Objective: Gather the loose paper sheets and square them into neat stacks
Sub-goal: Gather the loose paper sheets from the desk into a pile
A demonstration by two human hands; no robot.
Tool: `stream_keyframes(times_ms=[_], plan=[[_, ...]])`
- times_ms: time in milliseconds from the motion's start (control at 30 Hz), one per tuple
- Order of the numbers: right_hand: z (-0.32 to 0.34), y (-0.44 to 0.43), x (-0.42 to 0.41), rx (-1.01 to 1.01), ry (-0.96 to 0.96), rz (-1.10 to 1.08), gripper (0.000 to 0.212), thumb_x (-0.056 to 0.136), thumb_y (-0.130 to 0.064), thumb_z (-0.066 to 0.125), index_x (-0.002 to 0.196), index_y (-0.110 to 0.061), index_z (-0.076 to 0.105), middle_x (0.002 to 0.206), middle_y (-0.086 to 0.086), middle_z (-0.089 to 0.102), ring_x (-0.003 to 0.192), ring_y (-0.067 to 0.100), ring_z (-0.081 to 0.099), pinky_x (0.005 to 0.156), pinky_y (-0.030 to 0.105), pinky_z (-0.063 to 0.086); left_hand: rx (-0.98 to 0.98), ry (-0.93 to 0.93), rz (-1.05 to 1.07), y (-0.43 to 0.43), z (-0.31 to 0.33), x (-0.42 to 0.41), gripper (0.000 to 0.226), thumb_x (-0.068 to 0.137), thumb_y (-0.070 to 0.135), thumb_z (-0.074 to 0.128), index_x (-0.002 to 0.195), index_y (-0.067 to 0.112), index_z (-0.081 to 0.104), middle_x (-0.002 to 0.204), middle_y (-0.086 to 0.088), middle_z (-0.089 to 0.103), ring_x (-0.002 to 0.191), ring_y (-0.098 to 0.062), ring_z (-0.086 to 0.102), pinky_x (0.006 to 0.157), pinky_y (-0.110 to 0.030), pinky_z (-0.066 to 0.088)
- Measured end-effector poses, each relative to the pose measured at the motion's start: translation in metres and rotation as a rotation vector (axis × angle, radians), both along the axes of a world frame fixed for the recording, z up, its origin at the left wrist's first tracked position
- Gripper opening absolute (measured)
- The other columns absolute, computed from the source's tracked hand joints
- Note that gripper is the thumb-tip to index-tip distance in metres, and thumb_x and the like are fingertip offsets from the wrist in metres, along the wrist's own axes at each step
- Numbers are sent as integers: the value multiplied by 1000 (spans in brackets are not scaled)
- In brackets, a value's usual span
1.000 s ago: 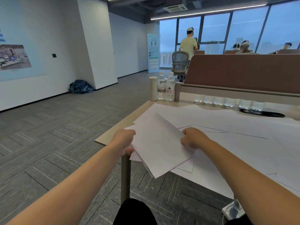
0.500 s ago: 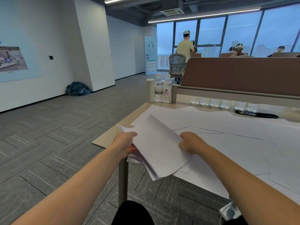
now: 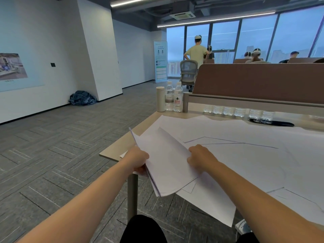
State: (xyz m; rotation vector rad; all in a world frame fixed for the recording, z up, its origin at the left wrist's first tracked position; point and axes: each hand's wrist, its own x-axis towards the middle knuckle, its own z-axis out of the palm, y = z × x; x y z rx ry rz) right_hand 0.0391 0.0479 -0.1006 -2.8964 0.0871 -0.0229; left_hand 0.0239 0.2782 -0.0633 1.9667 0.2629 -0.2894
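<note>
A bundle of white paper sheets [image 3: 164,160] is held tilted over the near left corner of the wooden table [image 3: 112,152]. My left hand [image 3: 137,159] grips the bundle's left edge and my right hand [image 3: 199,157] grips its right edge. The bundle's left side is raised and its sheets fan slightly at the lower corner. Many more loose white sheets [image 3: 245,155] lie overlapping across the tabletop to the right, some hanging over the near edge.
A white cylinder [image 3: 160,99] and two water bottles [image 3: 173,97] stand at the table's far left corner. A row of small bottles [image 3: 238,112] lines the brown divider [image 3: 259,81]. A black object [image 3: 273,122] lies nearby. People and a chair are further back.
The bundle's left edge has lifted and the sheets have drawn closer together between both hands. The view has tilted up slightly.
</note>
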Motion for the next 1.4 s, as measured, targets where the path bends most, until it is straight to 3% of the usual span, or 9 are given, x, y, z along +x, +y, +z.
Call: stream_keyframes(times_ms=[233, 433, 700, 900, 1000, 1100, 1233, 1333, 1400], plan=[[0, -6, 2, 57, 18, -1, 5, 90, -19, 51, 87, -16, 50, 99, 6, 57, 86, 26, 52, 72, 31, 40, 196, -154, -19, -2, -2, 8, 24, 93, 10, 51, 114, 4, 59, 110, -16, 64, 103, -31, 60, 81, -34, 47], [-4, -9, 8, 110, -57, -27, 19, 88, -15, 52, 71, -18, 45, 91, 5, 52, 83, 26, 49, 59, 30, 33, 82, -169, 18, -6, -4, 15, 16, 91, 7, 53, 106, 8, 59, 114, -16, 65, 109, -34, 59, 98, -45, 49], [11, -16, 18, 339, -262, -104, 14, 90, -13, 47, 78, -14, 56, 80, 4, 59, 77, 29, 56, 62, 33, 40, -299, -145, 66, -9, -6, 21, 12, 95, 5, 49, 87, 5, 58, 90, -16, 65, 79, -29, 65, 72, -41, 60], [12, -31, 20, 333, -245, -173, 16, 91, -8, 46, 78, -13, 53, 76, 3, 54, 73, 27, 53, 58, 31, 36, 96, -218, 161, 11, -14, 48, 26, 94, 10, 49, 69, 15, 47, 70, -1, 47, 59, -16, 45, 54, -29, 45], [2, -32, 21, 317, -213, -180, 18, 90, -7, 45, 77, -17, 54, 77, 1, 55, 76, 27, 55, 60, 32, 37, 174, -157, 172, 20, -14, 54, 21, 96, 7, 48, 110, 13, 62, 97, 0, 65, 73, -18, 50, 55, -23, 43], [-2, -33, 23, 314, -175, -180, 25, 90, -8, 46, 69, -20, 46, 73, -1, 52, 77, 28, 54, 61, 31, 36, 731, -302, 34, 29, -31, 60, 38, 98, 4, 42, 132, 15, 56, 117, 1, 65, 100, -22, 62, 64, -24, 36], [-2, -33, 25, 257, -141, -147, 17, 89, -10, 47, 75, -17, 53, 76, 1, 56, 75, 26, 56, 58, 31, 38, 798, -210, 78, 35, -25, 71, 23, 96, 0, 43, 84, 14, 57, 84, 6, 59, 73, -12, 58, 57, -22, 34], [-3, -31, 27, 242, -142, -134, 17, 88, -10, 48, 74, -18, 54, 73, 0, 56, 71, 23, 56, 58, 31, 39, 643, -200, 109, 38, -19, 67, 28, 92, 2, 50, 69, 16, 45, 69, 7, 47, 65, -12, 51, 54, -21, 34], [-2, -31, 29, 240, -127, -141, 16, 88, -10, 48, 77, -17, 56, 73, 0, 56, 69, 20, 55, 57, 30, 39, 30, -194, 347, 39, -18, 70, 30, 91, 5, 52, 66, 17, 41, 65, 5, 44, 55, -11, 44, 47, -19, 37]])
